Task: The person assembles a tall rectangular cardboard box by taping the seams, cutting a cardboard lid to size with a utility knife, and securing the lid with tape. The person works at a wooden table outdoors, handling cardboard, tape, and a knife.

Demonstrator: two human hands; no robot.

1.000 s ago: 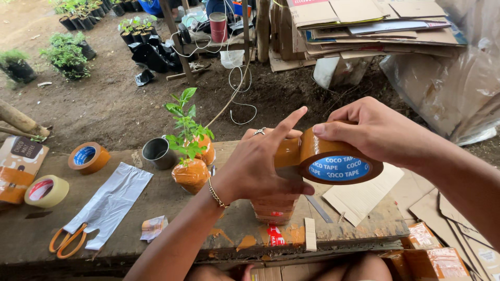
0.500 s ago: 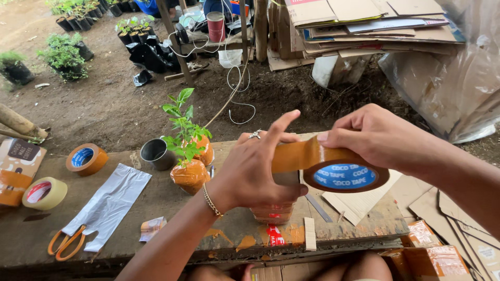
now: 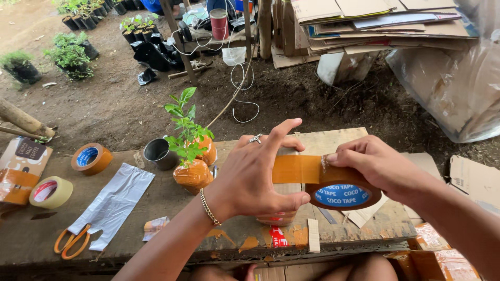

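The work surface is a weathered wooden table [image 3: 359, 234], its planks stained and patched with strips of brown tape along the near edge. Beyond it lies bare dirt ground [image 3: 120, 104], with potted seedlings in black bags [image 3: 70, 54] at ten o'clock and stacked flattened cardboard [image 3: 364, 26] at one o'clock. A white cord [image 3: 242, 88] trails over the dirt at twelve o'clock.

Over the table's middle, the right hand [image 3: 377, 166] is clamped on a roll of brown packing tape [image 3: 341, 190], fingers over the top of the roll. A pulled length of tape [image 3: 297, 169] runs level from the roll toward nine o'clock. The left hand [image 3: 258, 174] pinches the free end of that strip, thumb underneath and fingers spread above; it wears a ring and a bead bracelet. Whatever sits beneath the left hand is largely hidden.

At nine o'clock of the left hand, just beside it, stands a small green seedling [image 3: 185, 127] with its root ball wrapped in brown tape [image 3: 192, 174]. A metal cup [image 3: 158, 153] stands next to it. Farther toward nine o'clock lie a white plastic bag [image 3: 117, 200], orange-handled scissors [image 3: 70, 242], a second brown tape roll [image 3: 91, 157] and a pale tape roll [image 3: 50, 191]. A cardboard box [image 3: 21, 166] sits at the table's far left edge.
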